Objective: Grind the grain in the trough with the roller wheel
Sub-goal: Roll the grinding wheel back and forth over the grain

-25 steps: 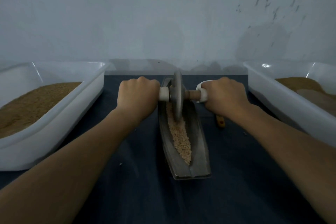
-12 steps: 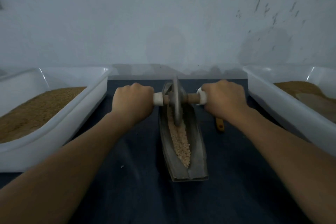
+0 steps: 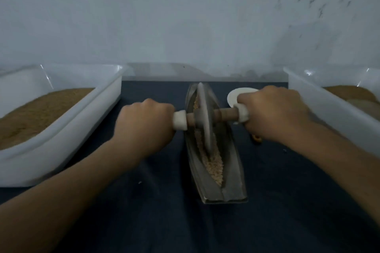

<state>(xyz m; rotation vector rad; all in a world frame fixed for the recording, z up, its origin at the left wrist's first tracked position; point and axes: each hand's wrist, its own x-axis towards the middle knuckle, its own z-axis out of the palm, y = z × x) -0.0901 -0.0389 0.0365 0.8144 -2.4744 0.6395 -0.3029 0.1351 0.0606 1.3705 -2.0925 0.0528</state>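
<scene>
Our left hand (image 3: pixel 144 127) and right hand (image 3: pixel 273 115) each close a full grip on one end of the wooden axle (image 3: pixel 226 113), knuckles up and fingers curled out of sight beneath. A white collar (image 3: pixel 180 120) shows just inside the left grip, and a second collar (image 3: pixel 243 113) just inside the right. The axle slants a little, with its left end lower in the frame.

Midway between the two grips, at the centre of the frame, the roller wheel (image 3: pixel 204 121) stands on edge. Its lower rim is sunk in the groove of the trough (image 3: pixel 232 170). The wheel occupies the upper half of this long, boat-shaped trough, which runs down toward the bottom centre. Pale grain (image 3: pixel 214 164) fills the groove below the wheel and touches its rim, and a little more shows at the wheel's upper left.

The trough lies on a table covered with a dark blue cloth (image 3: pixel 185 222). Just above the right hand a white disc (image 3: pixel 236 93) is partly hidden by the knuckles. A small orange-brown object (image 3: pixel 258 139) peeks out under the right wrist, and we cannot tell what it is.

At the left of the frame a white left tub (image 3: pixel 61 139) holds brown meal (image 3: pixel 41 113). A matching right tub (image 3: pixel 320 104) at the right edge holds more. A scuffed pale wall (image 3: pixel 185 16) fills the upper half.
</scene>
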